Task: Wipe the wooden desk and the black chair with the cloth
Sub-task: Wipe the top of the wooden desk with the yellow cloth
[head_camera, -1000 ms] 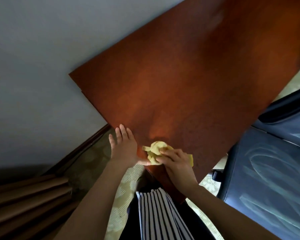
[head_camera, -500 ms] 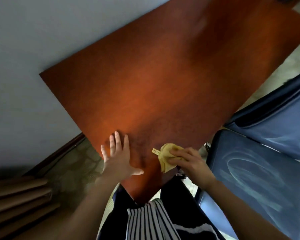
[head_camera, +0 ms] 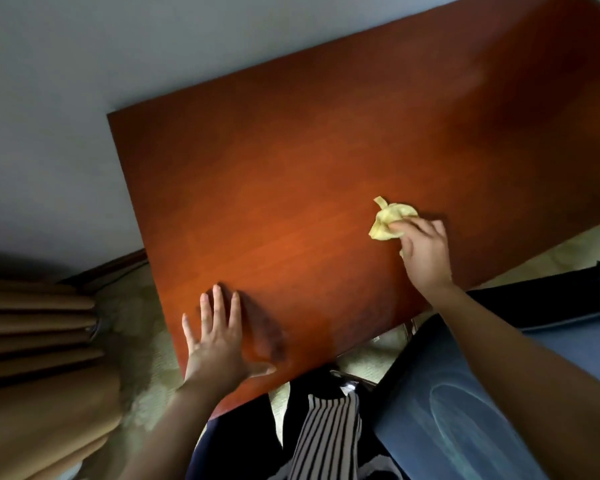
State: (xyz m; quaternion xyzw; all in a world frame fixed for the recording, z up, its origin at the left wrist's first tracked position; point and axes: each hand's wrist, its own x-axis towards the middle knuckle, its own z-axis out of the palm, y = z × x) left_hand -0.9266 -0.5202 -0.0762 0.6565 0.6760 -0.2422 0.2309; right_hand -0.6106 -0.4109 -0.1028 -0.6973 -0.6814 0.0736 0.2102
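The reddish-brown wooden desk [head_camera: 291, 168] fills the middle of the view, its top bare. A crumpled yellow cloth [head_camera: 390, 218] lies on the desk's right half, and my right hand [head_camera: 425, 251] grips its near side, fingers curled into it. My left hand [head_camera: 219, 337] rests flat on the desk's near left corner with fingers spread. The black chair [head_camera: 458, 410] stands at the lower right, its dark seat showing pale streaks, partly under my right forearm.
A pale wall [head_camera: 84, 81] runs behind the desk's far and left edges. Tan curtain folds [head_camera: 35, 341] hang at the lower left over a patterned floor [head_camera: 142, 341]. My striped clothing [head_camera: 326, 438] is at the bottom, between desk and chair.
My right hand has carried the cloth from the desk's near edge out across the top to its right half. My left hand stays flat at the near left corner. The view has turned.
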